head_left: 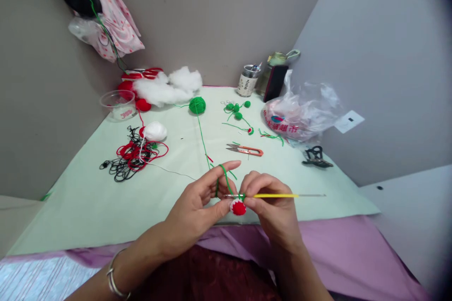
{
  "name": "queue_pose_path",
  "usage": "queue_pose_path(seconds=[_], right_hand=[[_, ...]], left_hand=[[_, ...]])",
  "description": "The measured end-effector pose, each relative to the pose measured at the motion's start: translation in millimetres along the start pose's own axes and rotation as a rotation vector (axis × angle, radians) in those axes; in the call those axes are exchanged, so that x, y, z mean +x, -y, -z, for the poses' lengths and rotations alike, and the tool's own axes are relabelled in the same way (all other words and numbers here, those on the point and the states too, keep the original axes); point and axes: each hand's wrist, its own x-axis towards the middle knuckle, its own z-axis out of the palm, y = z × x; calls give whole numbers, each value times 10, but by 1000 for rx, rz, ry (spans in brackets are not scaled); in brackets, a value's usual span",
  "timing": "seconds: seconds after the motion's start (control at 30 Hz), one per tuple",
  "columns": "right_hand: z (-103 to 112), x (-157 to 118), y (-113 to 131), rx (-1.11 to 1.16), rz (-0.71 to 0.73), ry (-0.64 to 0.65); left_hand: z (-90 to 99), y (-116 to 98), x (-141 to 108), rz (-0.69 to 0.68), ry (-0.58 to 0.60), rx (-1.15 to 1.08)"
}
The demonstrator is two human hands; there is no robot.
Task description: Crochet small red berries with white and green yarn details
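Observation:
My left hand [201, 197] pinches a small crocheted piece [238, 207], red with a white edge and green stitches on top. Green yarn is looped over the raised left index finger and runs back to a green yarn ball [197, 105]. Between thumb and fingers, my right hand [270, 200] grips a crochet hook [277, 195] with a yellow handle. The hook's metal tip lies at the green stitches, pointing left. Just beyond the hands are orange thread snips [244, 149]. Several small green crocheted pieces [236, 108] lie farther back.
Tangled black and red yarn [130, 155] lies at the left beside a white yarn ball [155, 130]. White stuffing [165, 88] and a clear plastic tub [120, 110] are behind it. At the right are a plastic bag [300, 115], a phone [276, 83] and a black claw clip [317, 157].

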Motion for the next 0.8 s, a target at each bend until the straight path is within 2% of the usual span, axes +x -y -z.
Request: queue_pose_path(seconds=[0.2, 0.33, 0.5, 0.67, 0.8], right_hand=[[-28, -7, 20, -114, 71, -24], [-43, -7, 37, -169, 83, -6], [-36, -15, 69, -244, 99, 9], [-121, -27, 30, -530, 287, -45], [-218, -105, -107, -940, 604, -202]], left_hand=[[55, -20, -21, 95, 75, -148], [30, -16, 9, 144, -40, -173], [16, 7, 26, 95, -134, -117], [-92, 34, 33, 112, -220, -156], [-207, 59, 50, 154, -317, -334]])
